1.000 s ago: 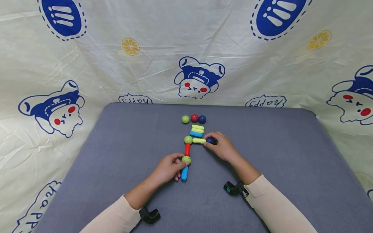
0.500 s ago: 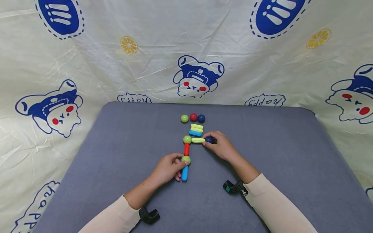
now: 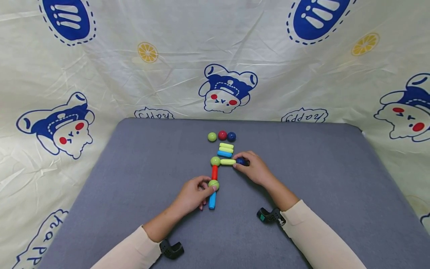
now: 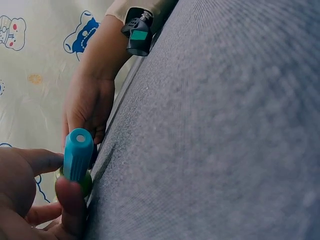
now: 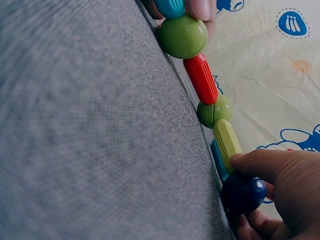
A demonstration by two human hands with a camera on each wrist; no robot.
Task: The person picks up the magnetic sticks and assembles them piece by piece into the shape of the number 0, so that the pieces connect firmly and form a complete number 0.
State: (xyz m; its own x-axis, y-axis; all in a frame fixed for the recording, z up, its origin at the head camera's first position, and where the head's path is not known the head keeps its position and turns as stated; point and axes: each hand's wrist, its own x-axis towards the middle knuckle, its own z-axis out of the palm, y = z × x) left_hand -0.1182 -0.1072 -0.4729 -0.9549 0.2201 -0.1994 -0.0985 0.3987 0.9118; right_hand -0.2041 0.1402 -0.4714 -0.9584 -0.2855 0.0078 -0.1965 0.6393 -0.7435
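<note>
On the grey table, balls and ribbed sticks, perhaps magnetic, are joined in a bent chain. From the near end come a light blue stick [image 3: 212,201], a green ball [image 3: 213,184], a red stick [image 3: 214,172] and another green ball [image 3: 215,161]. There the chain turns right through a yellow-green stick [image 3: 228,161] to a dark blue ball [image 5: 243,193]. My left hand [image 3: 192,194] pinches the nearer green ball between thumb and fingers. My right hand [image 3: 254,169] holds the dark blue ball, its thumb by the joint with the yellow-green stick.
Just beyond the chain lie two yellow-green sticks [image 3: 226,148] and a blue stick [image 3: 224,153], side by side. Behind them are a loose green ball [image 3: 212,136], a red ball [image 3: 222,135] and a dark blue one. A printed cloth [image 3: 181,86] hangs behind the table.
Both hands keep their hold and the chain keeps its shape. The whole head view has shifted very slightly; the left hand's lower fingers have moved slightly.
</note>
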